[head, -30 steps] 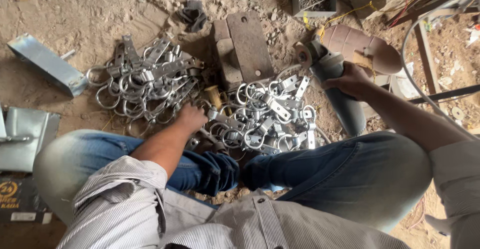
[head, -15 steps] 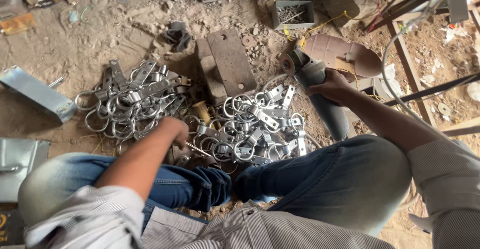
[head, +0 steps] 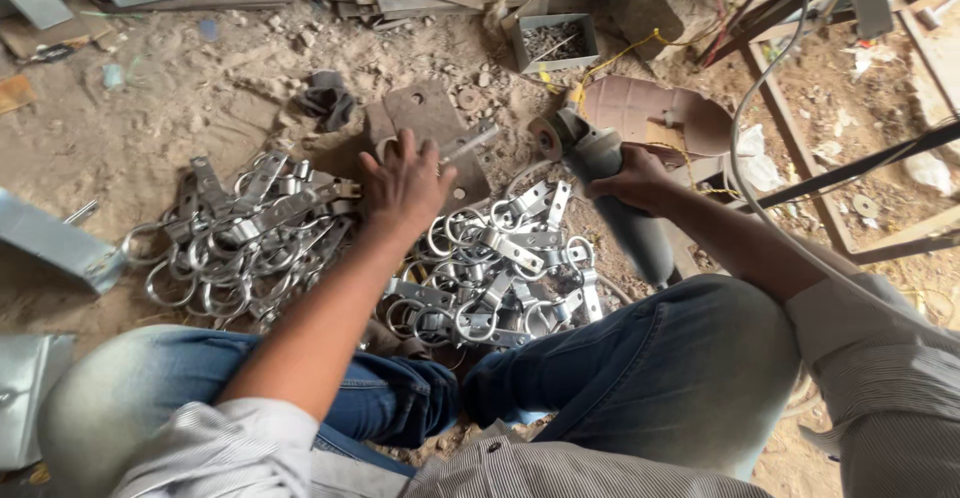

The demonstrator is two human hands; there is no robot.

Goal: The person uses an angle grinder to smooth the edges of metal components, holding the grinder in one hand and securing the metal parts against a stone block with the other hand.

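Between two heaps of metal ring clamps [head: 490, 268], the left hand [head: 405, 188] lies spread flat, fingers loose, on a rusty steel plate [head: 425, 118] on the dirt floor. Just beside it, the right hand [head: 635, 180] grips an angle grinder [head: 600, 173], disc toward the plate.

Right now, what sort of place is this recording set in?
Probably a small metal fabrication workshop: piles of metal ring clamps on a dirt floor, an angle grinder in the right hand, scrap steel around.
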